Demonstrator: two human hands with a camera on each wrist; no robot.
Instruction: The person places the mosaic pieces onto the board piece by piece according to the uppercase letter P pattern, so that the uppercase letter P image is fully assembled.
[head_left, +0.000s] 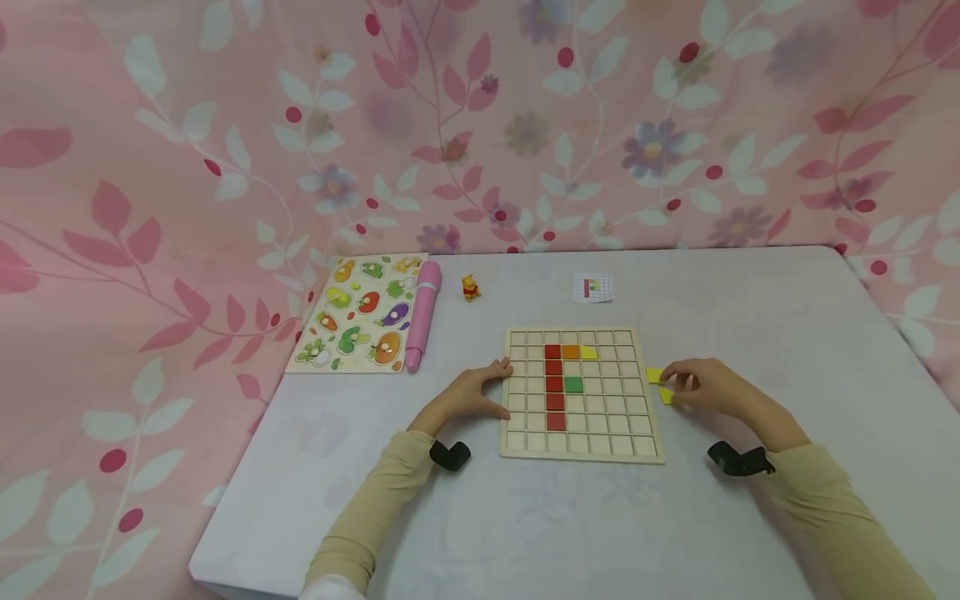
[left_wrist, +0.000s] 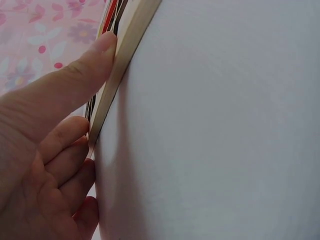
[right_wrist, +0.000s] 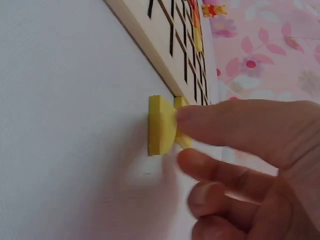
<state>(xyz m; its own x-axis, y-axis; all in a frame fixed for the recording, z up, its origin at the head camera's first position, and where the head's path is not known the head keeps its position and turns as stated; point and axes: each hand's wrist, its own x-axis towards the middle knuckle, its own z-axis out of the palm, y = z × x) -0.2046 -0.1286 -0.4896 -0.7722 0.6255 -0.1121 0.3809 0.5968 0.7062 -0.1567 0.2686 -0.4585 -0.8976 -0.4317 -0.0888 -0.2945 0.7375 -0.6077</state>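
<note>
A wooden grid board (head_left: 525, 442) lies on the table, with a column of red tiles (head_left: 554, 384), an orange tile (head_left: 570, 352), a yellow tile (head_left: 588, 352) and a green tile (head_left: 573, 384) in its cells. My left hand (head_left: 468, 392) rests at the board's left edge, thumb and fingers spread; the thumb touches the wooden rim (left_wrist: 114, 70). Beside the board's right edge lie two loose yellow tiles (right_wrist: 161, 126). My right hand (head_left: 705, 387) is over them, thumb and fingertips apart, the thumb partly hiding one tile. Contact there is hard to judge.
Behind the board lies a small pattern card (head_left: 593, 288). A little bear figure (head_left: 470, 288) stands at the back. To the left are a vegetable puzzle board (head_left: 352, 315) and a pink rod-shaped object (head_left: 423, 317). A floral curtain hangs behind the table.
</note>
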